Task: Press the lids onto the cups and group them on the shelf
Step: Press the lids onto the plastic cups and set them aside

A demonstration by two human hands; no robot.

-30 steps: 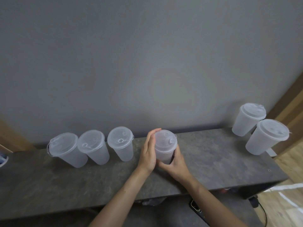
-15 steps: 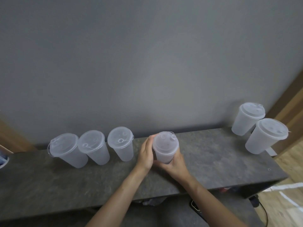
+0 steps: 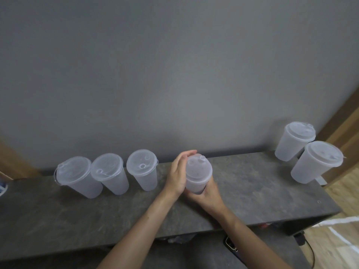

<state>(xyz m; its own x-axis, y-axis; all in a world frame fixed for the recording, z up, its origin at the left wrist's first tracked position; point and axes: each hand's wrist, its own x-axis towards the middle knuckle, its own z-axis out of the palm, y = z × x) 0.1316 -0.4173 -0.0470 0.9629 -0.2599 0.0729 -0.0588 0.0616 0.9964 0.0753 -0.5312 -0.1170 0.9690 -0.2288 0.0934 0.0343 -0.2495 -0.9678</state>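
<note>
While held upright at mid-shelf (image 3: 252, 189), lidded cup (image 3: 197, 176): right grip (image 3: 208, 195) curled round its lower wall, left grip (image 3: 177, 174) flat-fingered, holding nothing, against its side. Risk: squeezing the thin wall may unseat the lid; sliding left could knock the row of three cups (image 3: 142, 171).

No text, label or number is legible anywhere.

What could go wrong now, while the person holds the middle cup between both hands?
1. The left hand lies flat against the held cup, close to the nearest cup of the left row; a move leftward might knock that cup into its neighbours.
2. The right hand grips the cup low down; a hard squeeze might pop the lid loose.
</note>
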